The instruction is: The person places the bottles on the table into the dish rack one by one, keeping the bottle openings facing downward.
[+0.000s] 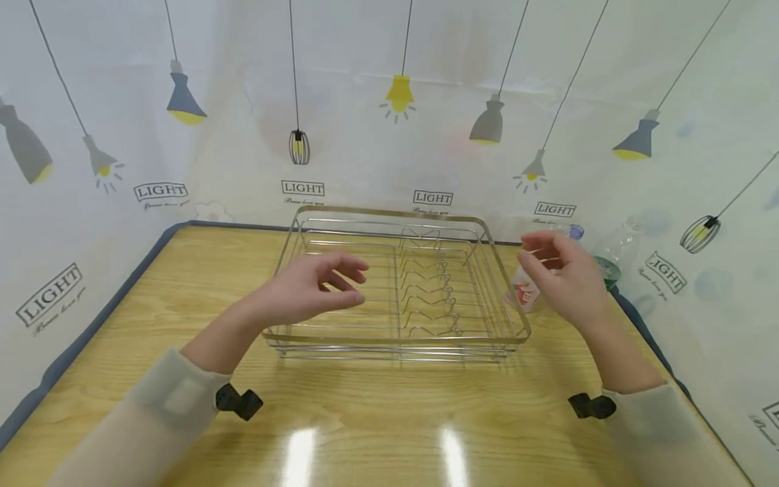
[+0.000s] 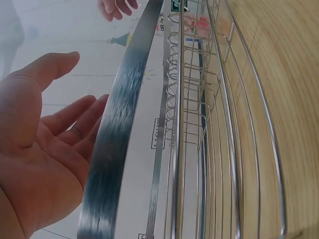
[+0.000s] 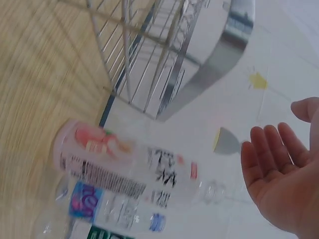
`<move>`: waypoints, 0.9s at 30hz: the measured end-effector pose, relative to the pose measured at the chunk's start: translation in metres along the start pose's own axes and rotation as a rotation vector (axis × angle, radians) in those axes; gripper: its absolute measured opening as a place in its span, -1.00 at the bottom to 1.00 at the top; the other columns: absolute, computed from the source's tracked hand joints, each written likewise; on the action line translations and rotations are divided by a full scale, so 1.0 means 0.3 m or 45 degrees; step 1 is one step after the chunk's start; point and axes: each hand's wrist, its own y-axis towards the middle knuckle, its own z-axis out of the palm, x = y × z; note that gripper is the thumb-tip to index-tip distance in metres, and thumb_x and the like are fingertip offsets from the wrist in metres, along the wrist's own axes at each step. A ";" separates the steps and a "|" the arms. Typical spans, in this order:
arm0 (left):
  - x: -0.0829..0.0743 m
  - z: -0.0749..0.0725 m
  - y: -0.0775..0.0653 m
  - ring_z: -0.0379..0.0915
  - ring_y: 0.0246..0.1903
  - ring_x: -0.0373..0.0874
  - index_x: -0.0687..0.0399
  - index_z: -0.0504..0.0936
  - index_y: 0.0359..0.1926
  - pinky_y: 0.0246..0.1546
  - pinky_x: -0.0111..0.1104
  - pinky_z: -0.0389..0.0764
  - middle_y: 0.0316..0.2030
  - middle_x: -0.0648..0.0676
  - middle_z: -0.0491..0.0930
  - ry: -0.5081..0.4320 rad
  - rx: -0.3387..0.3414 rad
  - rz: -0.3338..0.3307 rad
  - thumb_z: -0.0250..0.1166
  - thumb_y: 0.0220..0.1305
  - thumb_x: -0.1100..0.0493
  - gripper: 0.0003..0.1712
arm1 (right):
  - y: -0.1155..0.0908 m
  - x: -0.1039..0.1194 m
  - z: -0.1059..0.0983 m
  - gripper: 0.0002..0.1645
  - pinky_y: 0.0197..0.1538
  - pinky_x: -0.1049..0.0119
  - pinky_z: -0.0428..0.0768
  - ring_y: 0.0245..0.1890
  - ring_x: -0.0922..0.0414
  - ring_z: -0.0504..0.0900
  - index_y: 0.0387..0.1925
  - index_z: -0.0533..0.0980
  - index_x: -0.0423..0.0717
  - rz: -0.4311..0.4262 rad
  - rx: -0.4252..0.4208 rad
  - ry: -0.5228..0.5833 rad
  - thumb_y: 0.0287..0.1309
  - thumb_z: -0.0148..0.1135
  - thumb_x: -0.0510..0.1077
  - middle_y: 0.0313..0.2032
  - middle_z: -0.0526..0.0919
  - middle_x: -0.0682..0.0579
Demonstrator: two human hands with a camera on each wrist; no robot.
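A metal wire dish rack point(image 1: 398, 342) with a flat rim stands on the table, its row of bent wire dividers right of centre. My left hand point(image 1: 310, 287) hovers over the rack's left part, fingers loosely bent and holding nothing. In the left wrist view that hand point(image 2: 47, 144) is beside the flat rim point(image 2: 117, 129). Past the rack's right side my right hand point(image 1: 566, 281) is raised, partly hiding a pink-labelled bottle point(image 1: 525, 289). The right wrist view shows this bottle point(image 3: 124, 159) upright, apart from the relaxed fingers point(image 3: 271, 149).
Beside the pink-labelled bottle stand a blue-capped bottle point(image 3: 117, 209) and a clear bottle with a green label point(image 1: 608, 267). A wood-grain table point(image 1: 365, 419) lies under everything. White sheeting point(image 1: 353, 54) printed with lamps encloses the back and sides.
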 end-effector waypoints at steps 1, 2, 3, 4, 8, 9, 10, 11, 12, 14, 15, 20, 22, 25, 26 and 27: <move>0.000 0.003 -0.001 0.71 0.18 -0.07 -0.04 0.56 0.48 0.24 -0.11 0.74 0.25 0.02 0.70 -0.017 0.011 -0.004 0.46 0.51 0.01 -0.39 | -0.003 -0.015 -0.016 -0.60 -0.02 0.71 0.49 -0.06 0.42 0.61 0.28 0.61 -0.11 0.036 -0.028 0.016 0.60 0.28 -0.01 0.04 0.71 0.09; 0.000 0.006 -0.001 0.71 0.17 -0.08 -0.04 0.56 0.47 0.23 -0.11 0.74 0.22 0.02 0.72 -0.031 0.021 -0.002 0.46 0.51 0.01 -0.40 | -0.005 -0.031 -0.031 -0.59 -0.02 0.72 0.48 -0.06 0.46 0.59 0.29 0.59 -0.10 0.073 -0.054 0.025 0.60 0.27 0.01 0.03 0.68 0.17; -0.001 0.009 -0.001 0.71 0.16 -0.09 -0.05 0.57 0.47 0.22 -0.11 0.74 0.20 0.00 0.73 -0.042 0.027 -0.004 0.46 0.52 0.00 -0.41 | -0.007 -0.048 -0.043 -0.57 -0.02 0.72 0.48 -0.05 0.49 0.57 0.30 0.58 -0.09 0.113 -0.080 0.035 0.60 0.27 0.04 0.03 0.65 0.24; -0.001 0.011 -0.001 0.72 0.15 -0.09 -0.04 0.57 0.47 0.22 -0.11 0.74 0.19 0.00 0.74 -0.053 0.035 0.000 0.45 0.52 0.00 -0.41 | -0.008 -0.064 -0.055 -0.55 -0.01 0.71 0.48 -0.04 0.50 0.56 0.31 0.55 -0.09 0.153 -0.100 0.048 0.59 0.27 0.05 0.03 0.62 0.31; -0.003 0.019 -0.002 0.75 0.11 -0.09 -0.03 0.58 0.45 0.20 -0.10 0.75 0.16 0.00 0.76 -0.085 0.044 0.004 0.47 0.51 0.03 -0.42 | -0.010 -0.128 -0.083 -0.38 0.02 0.72 0.45 0.02 0.52 0.52 0.42 0.43 -0.16 0.268 -0.127 0.066 0.57 0.30 0.10 0.09 0.52 0.44; -0.002 0.021 -0.002 0.75 0.10 -0.09 -0.01 0.58 0.45 0.20 -0.09 0.75 0.16 0.01 0.76 -0.088 0.045 0.011 0.47 0.50 0.04 -0.42 | -0.011 -0.143 -0.086 -0.33 0.02 0.72 0.45 0.02 0.52 0.50 0.45 0.39 -0.17 0.292 -0.122 0.071 0.56 0.30 0.11 0.10 0.50 0.44; -0.002 0.022 -0.003 0.76 0.10 -0.08 0.00 0.58 0.45 0.20 -0.10 0.75 0.16 0.02 0.76 -0.091 0.045 0.017 0.47 0.50 0.05 -0.42 | -0.011 -0.156 -0.088 -0.27 0.03 0.72 0.44 0.04 0.51 0.49 0.49 0.35 -0.19 0.311 -0.114 0.074 0.56 0.30 0.12 0.11 0.47 0.43; -0.002 0.025 -0.004 0.75 0.10 -0.09 0.01 0.58 0.45 0.20 -0.10 0.75 0.16 0.02 0.76 -0.096 0.046 0.016 0.47 0.49 0.05 -0.41 | -0.012 -0.169 -0.089 -0.23 0.04 0.72 0.43 0.05 0.49 0.48 0.52 0.31 -0.21 0.327 -0.106 0.074 0.55 0.31 0.12 0.15 0.46 0.38; -0.001 0.027 -0.004 0.75 0.11 -0.09 0.02 0.58 0.45 0.20 -0.10 0.75 0.16 0.02 0.77 -0.104 0.048 0.016 0.47 0.49 0.06 -0.42 | -0.011 -0.180 -0.089 -0.19 0.05 0.72 0.43 0.07 0.47 0.47 0.55 0.28 -0.21 0.344 -0.099 0.071 0.55 0.32 0.13 0.19 0.45 0.32; 0.002 0.030 -0.006 0.73 0.13 -0.09 0.02 0.58 0.45 0.21 -0.11 0.75 0.16 0.01 0.77 -0.109 0.052 0.012 0.47 0.50 0.06 -0.41 | -0.009 -0.205 -0.084 -0.11 0.07 0.70 0.43 0.14 0.38 0.45 0.61 0.20 -0.20 0.378 -0.074 0.083 0.55 0.32 0.14 0.30 0.43 0.15; 0.003 0.031 -0.006 0.72 0.13 -0.09 0.03 0.58 0.46 0.21 -0.11 0.75 0.16 0.01 0.78 -0.111 0.052 0.010 0.47 0.50 0.07 -0.41 | -0.007 -0.217 -0.080 -0.08 0.09 0.68 0.42 0.19 0.32 0.45 0.63 0.17 -0.19 0.394 -0.062 0.084 0.54 0.32 0.16 0.35 0.41 0.06; 0.006 0.036 -0.009 0.70 0.14 -0.09 -0.01 0.59 0.45 0.21 -0.12 0.74 0.15 -0.02 0.79 -0.128 0.048 -0.015 0.47 0.50 0.06 -0.43 | 0.009 -0.262 -0.056 0.08 0.25 0.44 0.44 0.42 -0.07 0.39 0.71 0.03 -0.18 0.445 -0.012 0.096 0.52 0.34 0.23 0.56 0.26 -0.24; 0.008 0.037 -0.008 0.70 0.14 -0.09 0.01 0.59 0.44 0.21 -0.13 0.74 0.15 -0.01 0.78 -0.130 0.045 -0.007 0.47 0.50 0.07 -0.43 | 0.012 -0.271 -0.048 0.12 0.28 0.34 0.44 0.48 -0.17 0.35 0.72 0.01 -0.18 0.456 -0.008 0.093 0.51 0.34 0.25 0.59 0.24 -0.26; 0.011 0.037 -0.007 0.70 0.13 -0.08 0.05 0.59 0.44 0.19 -0.13 0.74 0.14 0.02 0.79 -0.126 0.042 0.008 0.47 0.50 0.08 -0.43 | 0.017 -0.278 -0.036 0.16 0.36 0.16 0.44 0.52 -0.23 0.30 0.74 -0.03 -0.16 0.474 0.001 0.103 0.50 0.35 0.27 0.62 0.19 -0.28; 0.012 0.037 -0.007 0.70 0.13 -0.08 0.06 0.59 0.44 0.19 -0.13 0.74 0.14 0.03 0.79 -0.126 0.041 0.013 0.46 0.50 0.08 -0.43 | 0.019 -0.279 -0.032 0.17 0.39 0.08 0.44 0.53 -0.25 0.29 0.74 -0.05 -0.16 0.478 0.005 0.109 0.50 0.34 0.27 0.63 0.18 -0.28; 0.013 0.037 -0.007 0.70 0.13 -0.07 0.07 0.59 0.43 0.18 -0.13 0.74 0.13 0.04 0.79 -0.124 0.039 0.017 0.46 0.50 0.08 -0.43 | 0.022 -0.281 -0.028 0.18 0.40 0.02 0.43 0.54 -0.26 0.28 0.75 -0.06 -0.16 0.481 0.009 0.113 0.50 0.34 0.27 0.64 0.17 -0.29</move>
